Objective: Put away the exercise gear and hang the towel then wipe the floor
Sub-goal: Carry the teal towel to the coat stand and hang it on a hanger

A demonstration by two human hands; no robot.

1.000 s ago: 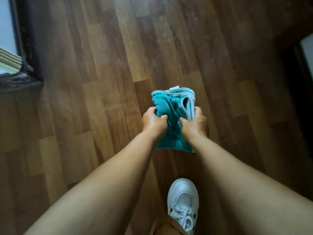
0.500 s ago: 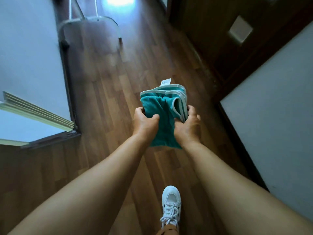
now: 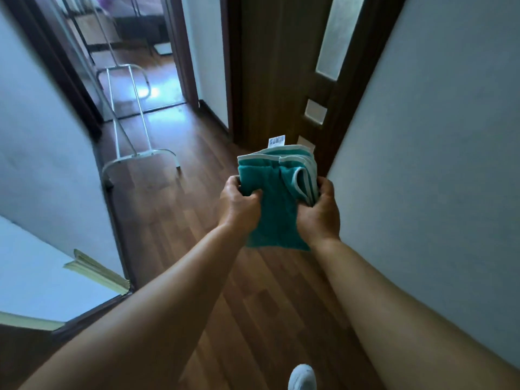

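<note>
Two hands clamp one folded teal towel in mid-air over the wood floor: left hand pinching its left edge, right hand cupping the right. Hanging it neatly calls for shaking the folds open first.

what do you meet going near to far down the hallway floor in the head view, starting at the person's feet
white shoe → left hand and right hand gripping the folded teal towel → white metal rack standing on the wood floor → open doorway to the far room
</note>
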